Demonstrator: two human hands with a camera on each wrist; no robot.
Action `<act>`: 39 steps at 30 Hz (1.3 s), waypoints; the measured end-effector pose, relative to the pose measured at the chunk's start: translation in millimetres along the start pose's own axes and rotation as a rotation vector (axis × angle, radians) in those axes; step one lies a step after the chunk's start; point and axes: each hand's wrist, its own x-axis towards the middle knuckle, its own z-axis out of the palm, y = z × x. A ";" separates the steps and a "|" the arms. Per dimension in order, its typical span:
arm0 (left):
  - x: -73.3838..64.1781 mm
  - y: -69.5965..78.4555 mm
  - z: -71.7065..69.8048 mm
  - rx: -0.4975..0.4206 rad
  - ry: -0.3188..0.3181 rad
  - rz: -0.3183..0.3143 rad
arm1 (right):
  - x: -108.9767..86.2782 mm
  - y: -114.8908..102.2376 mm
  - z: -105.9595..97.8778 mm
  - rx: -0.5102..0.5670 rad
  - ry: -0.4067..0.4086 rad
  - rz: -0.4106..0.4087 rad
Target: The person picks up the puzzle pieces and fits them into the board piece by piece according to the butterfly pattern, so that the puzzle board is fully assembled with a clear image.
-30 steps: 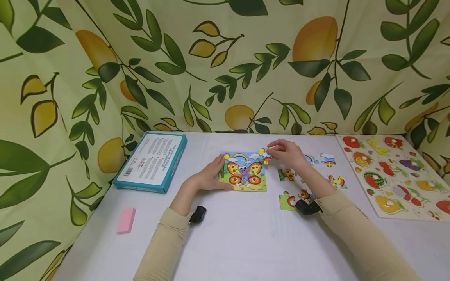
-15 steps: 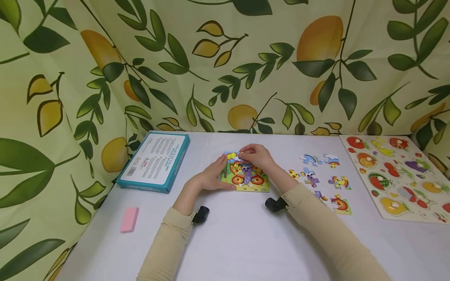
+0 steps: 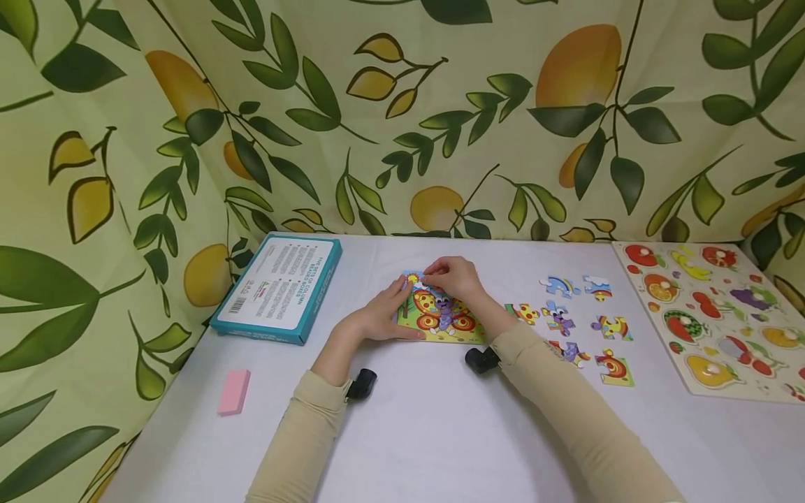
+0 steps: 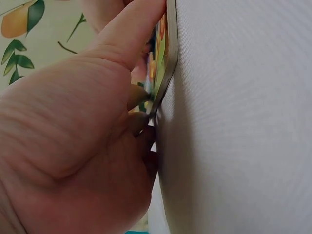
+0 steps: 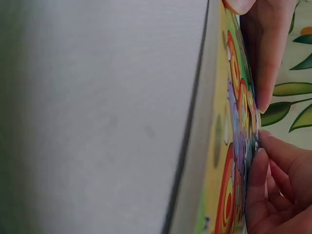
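Note:
A small butterfly puzzle board [image 3: 440,335] lies on the white table. My left hand [image 3: 380,314] holds it at the left side, thumb along the near edge and fingers at the left edge. Over the upper left part of the picture, my right hand [image 3: 458,278] pinches a jigsaw piece [image 3: 413,278] with a yellow sun on it, mostly hidden by the fingers. In the right wrist view the thumb and fingertips of the right hand [image 5: 282,190] are right at the board's surface [image 5: 225,161]. The left wrist view shows the left thumb pressing the board's edge [image 4: 171,44].
Several loose jigsaw pieces [image 3: 558,318] lie right of the board, some partly behind the right forearm. Farther right is a fruit peg board [image 3: 723,314]. A teal box [image 3: 277,286] stands at the back left, with a pink block [image 3: 234,391] nearer.
My right hand has carried the piece left, from beyond the board's right side to its upper left, and lowered it there. The left hand stays at the board.

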 end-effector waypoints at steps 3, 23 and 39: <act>-0.1 0.2 -0.2 0.007 -0.010 0.005 | 0.0 -0.2 -1.3 -0.031 -0.009 -0.019; 0.2 -0.3 -0.3 0.005 -0.004 0.009 | -2.2 4.1 -9.8 -0.059 -0.189 -0.096; 0.6 -1.2 0.4 0.012 0.006 -0.006 | -0.9 5.1 -9.9 -0.121 -0.189 -0.133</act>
